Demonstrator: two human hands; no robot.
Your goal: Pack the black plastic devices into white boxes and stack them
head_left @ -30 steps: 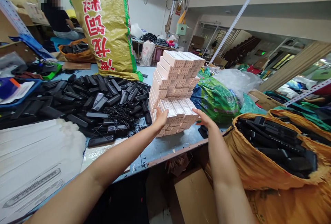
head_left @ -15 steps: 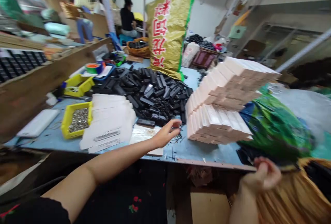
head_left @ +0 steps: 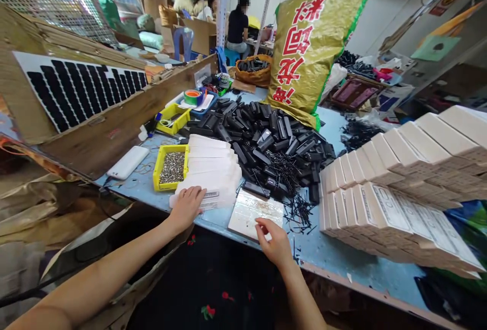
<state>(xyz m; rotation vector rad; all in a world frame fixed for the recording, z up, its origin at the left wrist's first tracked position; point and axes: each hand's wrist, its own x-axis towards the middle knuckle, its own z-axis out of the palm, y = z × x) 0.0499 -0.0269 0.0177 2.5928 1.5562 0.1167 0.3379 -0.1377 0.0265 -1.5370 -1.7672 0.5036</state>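
On the big gold sack, upper right of centre, I can make out four large red characters edged in white, 海龙饲料, running from bottom to top. The white sheets, left of centre, carry printing and a dark drawing, the words too small for me to read. Just as unreadable is the fine print on the pale boxes at the right. A sign in the upper right corner shows a round yellowish emblem, its lettering blurred.
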